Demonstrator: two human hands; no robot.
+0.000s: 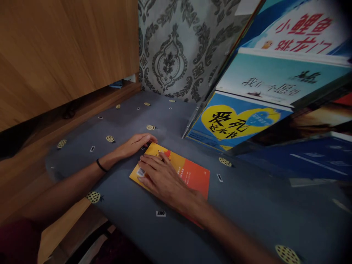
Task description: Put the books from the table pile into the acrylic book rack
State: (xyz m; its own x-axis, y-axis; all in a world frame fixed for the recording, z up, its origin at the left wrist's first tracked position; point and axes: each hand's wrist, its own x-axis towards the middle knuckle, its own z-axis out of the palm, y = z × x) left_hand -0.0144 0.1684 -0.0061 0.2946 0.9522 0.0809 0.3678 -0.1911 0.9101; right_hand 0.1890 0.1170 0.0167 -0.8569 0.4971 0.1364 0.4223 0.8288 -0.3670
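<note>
A thin book [196, 179] with a yellow and orange cover lies flat on the grey-blue tablecloth [132, 227]. Across its yellow part my right hand [162, 176] rests palm down, fingers stretched out over the cover and partly hiding a barcode and a small picture. My left hand [137, 143] lies on the cloth by the book's far left corner, its fingers loosely extended and bent at the tips. Whether those fingertips touch the book's edge is hard to make out. A black band circles the left wrist.
To the right stands a rack of books, with a blue and yellow book [233, 121] lowest and a pale teal book [275, 79] above it. A wooden cabinet [68, 47] borders the table on the left. Patterned wallpaper [176, 51] covers the wall behind.
</note>
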